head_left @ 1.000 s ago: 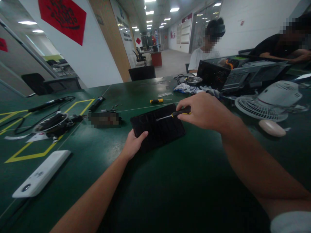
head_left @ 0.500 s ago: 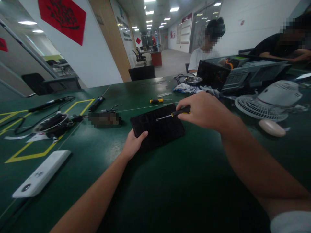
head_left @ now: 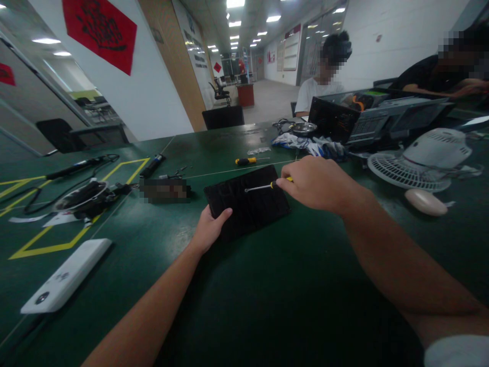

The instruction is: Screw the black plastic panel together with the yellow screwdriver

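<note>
A flat black rectangular panel (head_left: 252, 209) lies tilted at mid-table; its surface is too dark to read in detail. My left hand (head_left: 211, 227) grips its left edge, thumb on top and the other fingers hidden beneath. In my right hand (head_left: 315, 182) is a screwdriver (head_left: 262, 187) with a yellow and black handle, the fingers wrapped round it. Its metal shaft points left over the panel, and the tip sits above the panel's upper middle. Whether the tip touches a screw I cannot tell. Just beyond lies a second yellow and black screwdriver (head_left: 246, 161).
To the right are a white fan (head_left: 431, 153), a pale computer mouse (head_left: 426, 202) and opened computer cases (head_left: 382, 120). A crumpled cloth (head_left: 309, 144) lies behind my right hand. At left are a white power bank-like device (head_left: 66, 275) and cables (head_left: 82, 196). Two people sit opposite.
My right hand has turned around the screwdriver handle, now covering more of it. The tip stays over nearly the same spot. My left hand and the panel hold still.
</note>
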`<state>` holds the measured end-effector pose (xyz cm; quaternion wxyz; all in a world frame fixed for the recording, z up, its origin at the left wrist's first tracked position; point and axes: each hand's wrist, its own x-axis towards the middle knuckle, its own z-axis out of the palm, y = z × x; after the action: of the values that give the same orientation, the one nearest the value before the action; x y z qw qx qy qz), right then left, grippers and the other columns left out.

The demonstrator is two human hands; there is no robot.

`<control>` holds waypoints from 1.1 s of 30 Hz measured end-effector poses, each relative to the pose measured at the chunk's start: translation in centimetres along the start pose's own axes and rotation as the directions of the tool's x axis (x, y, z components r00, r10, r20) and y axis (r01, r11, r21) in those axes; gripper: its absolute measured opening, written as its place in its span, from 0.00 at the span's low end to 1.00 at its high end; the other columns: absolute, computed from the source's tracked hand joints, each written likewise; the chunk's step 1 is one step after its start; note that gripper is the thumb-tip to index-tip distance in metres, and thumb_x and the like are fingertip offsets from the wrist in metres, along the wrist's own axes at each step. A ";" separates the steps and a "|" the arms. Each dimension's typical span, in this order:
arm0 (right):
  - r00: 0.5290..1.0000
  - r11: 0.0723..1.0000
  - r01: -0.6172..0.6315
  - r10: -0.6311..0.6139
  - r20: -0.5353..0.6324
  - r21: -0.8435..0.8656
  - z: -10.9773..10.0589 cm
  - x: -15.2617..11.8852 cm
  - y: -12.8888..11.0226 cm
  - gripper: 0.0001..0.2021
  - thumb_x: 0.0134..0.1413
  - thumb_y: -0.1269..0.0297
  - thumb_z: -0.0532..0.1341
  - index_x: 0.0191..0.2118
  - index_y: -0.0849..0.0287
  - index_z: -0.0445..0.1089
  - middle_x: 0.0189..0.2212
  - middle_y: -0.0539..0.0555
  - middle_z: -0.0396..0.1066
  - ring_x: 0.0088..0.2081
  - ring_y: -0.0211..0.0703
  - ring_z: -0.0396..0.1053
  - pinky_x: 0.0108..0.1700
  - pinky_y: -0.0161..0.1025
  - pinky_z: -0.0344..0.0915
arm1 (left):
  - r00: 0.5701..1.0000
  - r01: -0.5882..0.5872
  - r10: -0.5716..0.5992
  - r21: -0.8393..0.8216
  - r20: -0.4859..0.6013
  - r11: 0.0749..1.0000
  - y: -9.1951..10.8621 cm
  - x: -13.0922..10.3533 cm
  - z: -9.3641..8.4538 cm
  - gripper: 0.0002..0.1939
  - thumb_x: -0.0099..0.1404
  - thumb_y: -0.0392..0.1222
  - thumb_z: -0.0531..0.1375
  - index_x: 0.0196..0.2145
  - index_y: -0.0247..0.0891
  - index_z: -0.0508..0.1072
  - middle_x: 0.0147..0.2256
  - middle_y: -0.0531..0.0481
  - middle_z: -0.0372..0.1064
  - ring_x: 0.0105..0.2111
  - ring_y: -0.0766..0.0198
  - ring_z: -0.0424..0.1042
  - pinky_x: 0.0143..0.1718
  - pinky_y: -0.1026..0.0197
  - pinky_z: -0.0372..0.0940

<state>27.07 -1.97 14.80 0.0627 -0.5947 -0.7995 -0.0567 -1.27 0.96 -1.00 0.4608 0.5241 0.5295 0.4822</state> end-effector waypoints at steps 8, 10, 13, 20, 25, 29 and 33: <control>0.995 0.993 0.052 -0.060 0.081 0.108 -0.2 -0.2 1.0 0.17 0.58 0.54 0.63 0.48 0.57 0.74 0.37 0.59 0.78 0.36 0.53 0.73 0.34 0.42 0.56 | 1.000 -0.013 0.014 0.013 -0.017 1.000 0.1 0.0 0.1 0.32 0.55 0.55 0.74 0.53 0.37 0.76 0.51 0.39 0.80 0.54 0.41 0.78 0.59 0.38 0.70; 0.996 0.991 0.077 -0.081 0.032 0.108 -0.5 -0.4 1.6 0.17 0.54 0.62 0.64 0.50 0.56 0.73 0.34 0.56 0.77 0.32 0.48 0.70 0.33 0.41 0.54 | 1.000 -0.019 0.019 0.013 -0.017 1.000 0.1 0.0 0.0 0.32 0.55 0.54 0.74 0.53 0.37 0.76 0.51 0.39 0.80 0.53 0.41 0.78 0.59 0.38 0.70; 0.994 0.987 0.096 -0.088 -0.067 0.126 -1.0 -0.7 2.2 0.11 0.55 0.64 0.62 0.44 0.56 0.76 0.31 0.55 0.75 0.30 0.46 0.68 0.34 0.41 0.55 | 1.000 -0.013 0.014 0.024 -0.015 1.000 0.1 -0.1 0.1 0.30 0.56 0.54 0.73 0.53 0.37 0.76 0.51 0.40 0.80 0.53 0.41 0.78 0.59 0.38 0.71; 0.987 0.984 0.096 -0.075 -0.139 0.147 -0.9 -0.4 1.9 0.09 0.54 0.63 0.64 0.39 0.57 0.80 0.33 0.56 0.79 0.35 0.49 0.72 0.38 0.43 0.58 | 1.000 -0.011 0.011 0.017 -0.004 1.000 0.2 -0.1 0.1 0.31 0.56 0.54 0.73 0.54 0.37 0.76 0.52 0.39 0.80 0.54 0.41 0.78 0.58 0.38 0.71; 0.981 0.982 0.118 -0.093 -0.169 0.149 -0.5 -0.3 1.5 0.11 0.55 0.62 0.64 0.42 0.54 0.82 0.33 0.55 0.80 0.36 0.49 0.74 0.38 0.43 0.60 | 1.000 -0.008 0.008 0.021 -0.006 1.000 0.3 -0.2 0.1 0.31 0.56 0.54 0.73 0.54 0.37 0.76 0.51 0.40 0.80 0.54 0.41 0.78 0.58 0.39 0.72; 0.984 0.986 0.101 -0.080 -0.160 0.130 -0.4 -0.2 1.3 0.11 0.55 0.62 0.64 0.43 0.53 0.82 0.35 0.55 0.81 0.38 0.52 0.75 0.39 0.43 0.61 | 1.000 0.003 -0.003 -0.004 -0.007 1.000 0.3 -0.2 0.1 0.32 0.55 0.55 0.74 0.53 0.37 0.76 0.51 0.40 0.80 0.53 0.42 0.79 0.57 0.39 0.72; 0.982 0.989 0.094 -0.072 -0.173 0.119 -0.3 -0.1 1.3 0.13 0.55 0.64 0.65 0.45 0.53 0.82 0.38 0.56 0.82 0.40 0.54 0.76 0.40 0.45 0.62 | 1.000 -0.001 0.001 -0.006 -0.002 1.000 0.3 -0.2 0.1 0.31 0.55 0.54 0.74 0.52 0.37 0.76 0.51 0.40 0.80 0.53 0.42 0.79 0.58 0.38 0.71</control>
<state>28.31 -1.73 15.05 0.1651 -0.5487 -0.8174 -0.0586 -1.09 0.74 -0.74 0.4617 0.5227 0.5280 0.4847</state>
